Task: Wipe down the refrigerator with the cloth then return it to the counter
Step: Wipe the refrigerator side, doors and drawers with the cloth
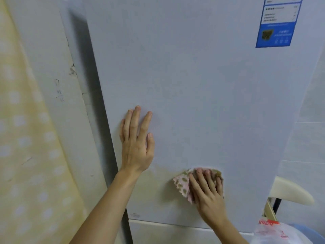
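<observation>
One refrigerator [193,85] fills the view, showing two door panels. Two hands lie on it: the left hand [136,143] near 8 o'clock and the right hand [205,191] at 5 o'clock. There is one cloth [181,184], one blue label [276,30] at 2 o'clock, one plastic bag [269,233] at 4 o'clock and one dotted curtain [22,138] at 9 o'clock.

The single head view looks forward and slightly down, close against the refrigerator [193,85] door at arm's reach.
</observation>
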`<state>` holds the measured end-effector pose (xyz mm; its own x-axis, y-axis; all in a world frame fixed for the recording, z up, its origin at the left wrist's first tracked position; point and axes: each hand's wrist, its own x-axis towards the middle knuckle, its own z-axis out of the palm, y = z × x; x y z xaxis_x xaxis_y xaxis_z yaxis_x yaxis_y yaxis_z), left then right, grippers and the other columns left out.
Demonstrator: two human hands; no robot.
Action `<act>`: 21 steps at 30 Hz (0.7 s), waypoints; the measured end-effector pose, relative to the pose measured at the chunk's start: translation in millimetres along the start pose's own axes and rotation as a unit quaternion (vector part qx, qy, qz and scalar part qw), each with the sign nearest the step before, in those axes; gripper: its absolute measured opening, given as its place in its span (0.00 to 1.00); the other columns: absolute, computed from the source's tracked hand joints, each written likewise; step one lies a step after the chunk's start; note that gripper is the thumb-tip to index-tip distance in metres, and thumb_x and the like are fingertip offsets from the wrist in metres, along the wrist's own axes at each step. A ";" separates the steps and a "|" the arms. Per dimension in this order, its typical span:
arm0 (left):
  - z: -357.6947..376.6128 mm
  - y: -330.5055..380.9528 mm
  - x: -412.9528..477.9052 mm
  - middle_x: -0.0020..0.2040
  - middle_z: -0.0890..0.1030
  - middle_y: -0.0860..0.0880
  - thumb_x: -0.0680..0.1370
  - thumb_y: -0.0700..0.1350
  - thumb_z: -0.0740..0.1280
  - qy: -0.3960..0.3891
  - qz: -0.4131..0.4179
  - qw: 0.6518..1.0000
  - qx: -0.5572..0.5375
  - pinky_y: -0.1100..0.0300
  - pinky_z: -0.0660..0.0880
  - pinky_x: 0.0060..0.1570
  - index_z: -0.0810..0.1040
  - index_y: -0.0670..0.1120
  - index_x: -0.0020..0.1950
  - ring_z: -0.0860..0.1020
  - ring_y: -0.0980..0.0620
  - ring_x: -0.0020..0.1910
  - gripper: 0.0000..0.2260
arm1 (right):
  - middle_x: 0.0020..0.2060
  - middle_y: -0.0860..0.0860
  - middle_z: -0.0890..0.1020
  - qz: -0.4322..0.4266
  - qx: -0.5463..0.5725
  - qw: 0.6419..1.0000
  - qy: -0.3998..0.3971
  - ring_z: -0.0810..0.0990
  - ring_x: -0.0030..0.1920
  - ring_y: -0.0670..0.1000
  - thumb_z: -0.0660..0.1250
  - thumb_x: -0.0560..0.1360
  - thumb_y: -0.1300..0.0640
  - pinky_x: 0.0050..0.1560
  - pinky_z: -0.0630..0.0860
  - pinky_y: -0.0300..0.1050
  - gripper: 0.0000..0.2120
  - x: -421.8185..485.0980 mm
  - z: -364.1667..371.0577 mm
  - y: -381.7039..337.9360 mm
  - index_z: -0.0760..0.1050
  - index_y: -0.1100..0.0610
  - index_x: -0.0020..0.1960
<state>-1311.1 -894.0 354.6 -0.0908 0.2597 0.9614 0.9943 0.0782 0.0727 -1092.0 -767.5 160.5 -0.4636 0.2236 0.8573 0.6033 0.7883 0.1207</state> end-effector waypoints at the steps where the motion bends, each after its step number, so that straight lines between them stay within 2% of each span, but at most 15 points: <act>1: -2.7 -5.4 -0.7 0.83 0.60 0.40 0.83 0.41 0.59 -0.001 0.000 1.000 0.004 0.40 0.53 0.82 0.67 0.43 0.81 0.54 0.40 0.84 0.24 | 0.85 0.46 0.50 -0.005 0.008 1.000 -0.005 0.49 0.85 0.52 0.58 0.77 0.55 0.82 0.45 0.56 0.38 8.8 -3.4 -1.2 0.50 0.45 0.85; 2: -4.9 -10.2 -1.6 0.83 0.61 0.40 0.82 0.40 0.59 0.002 -0.004 1.000 0.008 0.40 0.53 0.82 0.68 0.43 0.80 0.54 0.40 0.84 0.24 | 0.85 0.45 0.50 -0.009 0.025 1.000 -0.002 0.49 0.85 0.52 0.58 0.78 0.56 0.82 0.45 0.56 0.38 22.6 -10.0 -4.5 0.51 0.45 0.85; 4: -8.3 -18.5 -2.8 0.83 0.61 0.40 0.81 0.36 0.60 0.010 -0.015 1.000 0.012 0.38 0.54 0.81 0.69 0.42 0.79 0.55 0.40 0.84 0.25 | 0.85 0.46 0.54 -0.012 0.056 0.998 0.033 0.51 0.85 0.52 0.54 0.84 0.58 0.82 0.48 0.57 0.29 66.9 -25.6 -14.2 0.56 0.47 0.84; 6: -11.5 -26.8 -3.3 0.83 0.61 0.40 0.80 0.34 0.61 0.013 -0.019 1.000 0.011 0.37 0.55 0.80 0.70 0.42 0.78 0.55 0.40 0.84 0.26 | 0.83 0.50 0.60 0.003 0.069 0.993 0.092 0.53 0.84 0.53 0.48 0.89 0.54 0.82 0.53 0.59 0.23 124.5 -42.5 -28.4 0.63 0.50 0.82; 10: -18.0 -47.3 -3.3 0.83 0.62 0.38 0.80 0.33 0.60 0.021 -0.014 1.000 0.013 0.37 0.59 0.79 0.68 0.43 0.79 0.57 0.38 0.84 0.27 | 0.81 0.53 0.61 0.074 0.071 0.978 0.183 0.56 0.83 0.55 0.57 0.88 0.56 0.82 0.54 0.60 0.21 217.9 -63.4 -59.4 0.68 0.53 0.80; 13: -21.0 -55.3 -7.3 0.82 0.61 0.36 0.81 0.32 0.61 0.035 -0.026 0.999 0.014 0.39 0.60 0.79 0.69 0.43 0.78 0.57 0.37 0.83 0.25 | 0.82 0.53 0.61 0.080 0.065 0.973 0.206 0.56 0.83 0.56 0.56 0.88 0.56 0.82 0.55 0.60 0.21 219.1 -55.5 -68.8 0.66 0.53 0.81; 16: -18.9 -58.6 -10.3 0.82 0.61 0.34 0.82 0.32 0.61 0.030 -0.020 0.999 0.001 0.42 0.59 0.81 0.68 0.42 0.79 0.57 0.36 0.83 0.24 | 0.83 0.53 0.61 0.038 0.052 0.984 0.164 0.57 0.84 0.55 0.54 0.88 0.54 0.83 0.53 0.57 0.22 170.2 -29.6 -77.7 0.64 0.52 0.82; 18: -17.5 -61.4 -11.2 0.82 0.61 0.33 0.82 0.32 0.61 0.028 -0.017 0.999 -0.007 0.42 0.58 0.81 0.68 0.41 0.79 0.56 0.35 0.83 0.24 | 0.84 0.50 0.59 0.010 0.042 0.993 0.108 0.56 0.84 0.51 0.51 0.87 0.55 0.83 0.53 0.53 0.25 117.2 -6.4 -89.0 0.61 0.49 0.83; 21: -17.9 -69.3 -12.9 0.82 0.60 0.34 0.83 0.34 0.60 0.014 -0.008 1.000 -0.022 0.40 0.58 0.81 0.68 0.41 0.79 0.56 0.35 0.84 0.23 | 0.85 0.44 0.55 -0.035 0.046 0.998 -0.003 0.55 0.84 0.47 0.57 0.76 0.62 0.80 0.57 0.52 0.38 54.4 14.8 -97.8 0.56 0.45 0.84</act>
<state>-1377.9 -920.1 341.9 -0.1052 0.2320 0.9670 0.9943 0.0402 0.0985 -1185.8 -824.0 188.0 -0.5067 0.1685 0.8455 0.5071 0.8514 0.1342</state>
